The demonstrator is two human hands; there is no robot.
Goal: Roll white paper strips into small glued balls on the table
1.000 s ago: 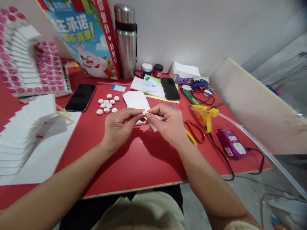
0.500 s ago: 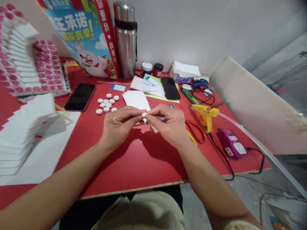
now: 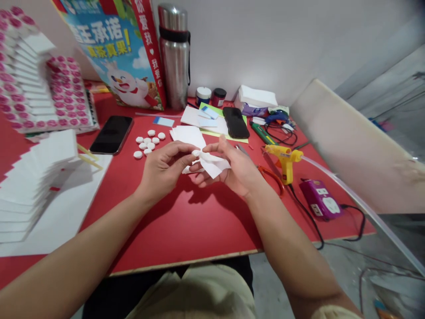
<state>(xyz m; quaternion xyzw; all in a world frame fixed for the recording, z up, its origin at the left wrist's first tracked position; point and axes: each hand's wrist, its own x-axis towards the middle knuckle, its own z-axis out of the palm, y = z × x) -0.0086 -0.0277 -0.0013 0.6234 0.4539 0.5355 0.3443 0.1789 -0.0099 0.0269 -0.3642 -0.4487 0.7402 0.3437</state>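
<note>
My left hand (image 3: 168, 166) is closed in a pinch on the bunched, rounded end of a small white paper sheet (image 3: 215, 166), above the red table. To the right the sheet's loose end flares out in folds. Around that flared end, my right hand (image 3: 232, 168) has its fingers apart, some of them beneath the paper; its fingertips are close to the pinched spot. A stack of white paper sheets (image 3: 188, 135) lies just behind my hands. Several small round white pieces (image 3: 147, 144) are clustered left of the stack.
A yellow glue gun (image 3: 284, 161), orange-handled pliers (image 3: 272, 177) and a purple power box (image 3: 321, 199) lie right on the red table (image 3: 186, 226). Two phones, one a black phone (image 3: 112, 134), lie farther back. A steel flask (image 3: 175, 57) and fanned white cards (image 3: 40, 181) stand left.
My right fingers have come off the pinched tip and spread. The paper's flared end now shows between my hands, while my left hand keeps its pinch.
</note>
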